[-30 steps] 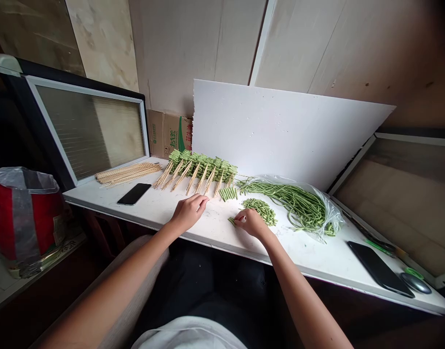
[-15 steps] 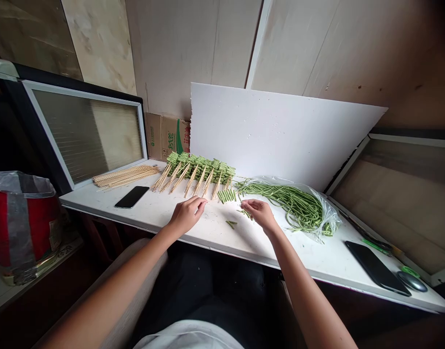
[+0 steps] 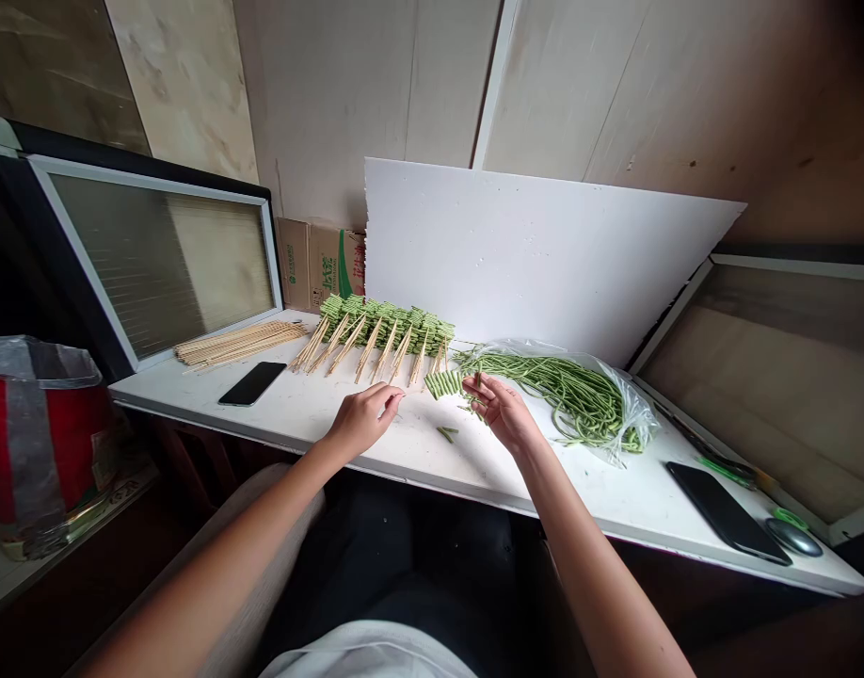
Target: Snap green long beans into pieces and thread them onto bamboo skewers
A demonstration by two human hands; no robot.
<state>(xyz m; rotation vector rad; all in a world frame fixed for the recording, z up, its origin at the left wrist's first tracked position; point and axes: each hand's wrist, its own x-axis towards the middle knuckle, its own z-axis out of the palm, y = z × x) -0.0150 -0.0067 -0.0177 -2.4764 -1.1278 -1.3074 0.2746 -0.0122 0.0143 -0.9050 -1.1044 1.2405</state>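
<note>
My left hand (image 3: 365, 417) is closed in a pinch above the front of the white table (image 3: 410, 443). A thin bamboo skewer (image 3: 415, 389) runs from its fingertips to a row of cut green bean pieces (image 3: 443, 383) lined up side by side. Just right of that row is my right hand (image 3: 501, 411), thumb and fingers pinching a short bean piece (image 3: 478, 379). Some loose bean pieces lie partly hidden under the right hand. A few more cut pieces (image 3: 446, 433) rest on the table between my hands.
Filled bean skewers (image 3: 390, 325) are stacked at the back, sticks facing me. Bare skewers (image 3: 238, 345) and a phone (image 3: 252, 383) lie left. Long beans (image 3: 580, 395) spill from a plastic bag (image 3: 633, 414) on the right, near another phone (image 3: 725, 513) and a mouse (image 3: 793, 538).
My right hand has lifted slightly and turned, bringing a bean piece up near the end of the row. My left hand has stayed almost in place.
</note>
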